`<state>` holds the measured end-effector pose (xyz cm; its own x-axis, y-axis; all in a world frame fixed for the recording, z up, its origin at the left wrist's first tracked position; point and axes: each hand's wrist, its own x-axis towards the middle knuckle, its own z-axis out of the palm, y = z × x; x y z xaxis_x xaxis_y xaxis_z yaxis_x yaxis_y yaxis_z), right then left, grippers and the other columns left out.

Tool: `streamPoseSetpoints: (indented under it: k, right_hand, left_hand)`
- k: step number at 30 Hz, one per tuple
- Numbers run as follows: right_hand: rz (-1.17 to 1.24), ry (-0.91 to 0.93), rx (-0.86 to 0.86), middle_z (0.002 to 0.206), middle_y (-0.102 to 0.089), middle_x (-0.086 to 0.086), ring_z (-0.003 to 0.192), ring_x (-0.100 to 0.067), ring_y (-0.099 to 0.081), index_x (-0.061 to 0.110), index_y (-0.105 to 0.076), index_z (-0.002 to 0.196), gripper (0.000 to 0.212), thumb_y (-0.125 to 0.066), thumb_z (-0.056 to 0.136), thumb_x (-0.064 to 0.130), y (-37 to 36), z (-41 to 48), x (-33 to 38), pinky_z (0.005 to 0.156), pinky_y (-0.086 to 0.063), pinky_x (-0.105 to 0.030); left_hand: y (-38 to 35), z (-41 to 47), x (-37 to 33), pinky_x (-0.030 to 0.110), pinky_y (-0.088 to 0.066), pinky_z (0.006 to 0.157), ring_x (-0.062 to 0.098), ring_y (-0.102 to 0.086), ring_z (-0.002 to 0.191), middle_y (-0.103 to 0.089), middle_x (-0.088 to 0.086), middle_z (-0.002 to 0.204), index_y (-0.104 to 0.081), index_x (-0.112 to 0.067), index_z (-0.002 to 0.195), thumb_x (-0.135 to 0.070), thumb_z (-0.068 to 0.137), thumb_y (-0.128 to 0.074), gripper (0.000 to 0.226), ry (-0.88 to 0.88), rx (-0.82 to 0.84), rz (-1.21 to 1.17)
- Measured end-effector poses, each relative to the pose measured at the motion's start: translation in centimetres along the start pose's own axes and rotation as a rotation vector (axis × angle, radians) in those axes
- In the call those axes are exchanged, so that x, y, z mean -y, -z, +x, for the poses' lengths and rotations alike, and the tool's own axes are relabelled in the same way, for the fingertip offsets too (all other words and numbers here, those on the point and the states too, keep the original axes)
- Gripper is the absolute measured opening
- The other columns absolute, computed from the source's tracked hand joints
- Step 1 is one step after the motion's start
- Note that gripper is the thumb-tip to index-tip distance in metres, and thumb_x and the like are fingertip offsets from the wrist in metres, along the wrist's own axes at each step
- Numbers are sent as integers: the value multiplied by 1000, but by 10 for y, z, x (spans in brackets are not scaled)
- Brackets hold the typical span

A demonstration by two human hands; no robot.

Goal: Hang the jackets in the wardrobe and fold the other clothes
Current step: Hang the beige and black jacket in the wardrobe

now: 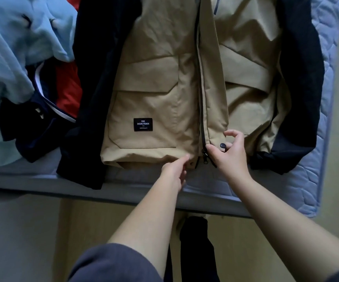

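A tan jacket [156,88] with dark navy sleeves lies flat on the mattress [310,180], front up, its hem at the near edge. A dark zipper [200,98] runs up its middle. My left hand [174,169] pinches the hem of the left front panel just beside the zipper's bottom. My right hand [229,153] grips the lower corner of the right front flap, by a dark snap button [222,147] and the zipper pull [205,156].
A pile of other clothes lies at the left: a light blue garment [12,47] and a red and navy garment [63,92]. The mattress ends at the right near a pale wall. Below its near edge is a light floor [103,216].
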<state>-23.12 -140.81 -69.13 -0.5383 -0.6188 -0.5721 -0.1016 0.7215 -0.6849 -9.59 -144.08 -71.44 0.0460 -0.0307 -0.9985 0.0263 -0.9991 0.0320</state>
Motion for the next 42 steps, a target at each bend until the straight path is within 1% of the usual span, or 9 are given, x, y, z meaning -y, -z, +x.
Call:
streamPoseSetpoints:
  k: [2,6,10,13,20,26,30,35,42]
  right_hand:
    - [100,-124,-18,94,-61,-1,77,-14,-62,23,-43,109,47,-77,76,25,1,1,-2,70,-50,-29]
    - [198,-315,83,73,-61,-5,44,-5,-56,10,-61,88,15,-71,85,20,8,4,-1,50,-50,-23]
    - [322,-654,305,85,-64,-4,66,-18,-65,17,-58,95,4,-60,94,21,18,8,16,58,-54,-34]
    - [301,-771,564,94,-68,-5,78,-22,-68,19,-61,111,18,-51,98,25,19,8,28,63,-51,-35]
    - [588,-576,506,83,-65,2,66,-8,-57,18,-61,101,14,-57,92,9,-2,-10,34,62,-36,-23]
    - [978,-502,459,75,-73,-2,62,-9,-66,4,-62,95,25,-63,69,4,3,-34,49,59,-53,-21]
    - [1022,-412,444,80,-74,-5,66,-10,-68,4,-68,90,21,-66,69,7,3,-41,59,61,-54,-21]
    - [1006,-375,385,78,-73,-4,65,-10,-67,3,-66,94,27,-68,68,8,6,-45,65,60,-54,-20]
    - [1012,-356,345,81,-73,-3,68,-9,-68,4,-65,100,29,-67,72,6,11,-51,69,60,-53,-19]
  left_hand:
    - [-1,0,4,26,-43,61,9,-52,70,-59,-4,78,-63,-17,90,-37,77,-76,27,-27,43,6]
    - [5,-16,4,22,-51,53,11,-63,63,-69,0,70,-65,-10,86,-20,84,-72,12,-51,230,-89]
    - [25,-47,-10,16,-49,46,6,-59,52,-68,1,71,-64,-10,90,-9,79,-66,11,-157,463,-287]
    - [39,-64,-21,14,-43,43,3,-51,47,-64,-1,68,-65,-10,83,-9,74,-63,9,-231,610,-236]
    - [29,-63,-36,14,-48,45,8,-62,52,-68,1,65,-74,-12,66,-7,66,-68,7,-512,370,-193]
    - [14,-76,-34,15,-47,51,3,-57,53,-68,-3,69,-69,-11,81,-13,65,-72,16,-630,317,-331]
    - [9,-87,-33,18,-49,64,3,-58,60,-69,-5,74,-67,-13,84,-13,67,-72,18,-686,312,-402]
    - [4,-95,-38,16,-48,59,4,-59,61,-69,-5,71,-67,-14,77,-8,74,-71,8,-776,217,-400]
    - [3,-101,-38,20,-48,58,6,-57,59,-68,-4,69,-70,-15,74,-20,64,-77,14,-882,177,-269]
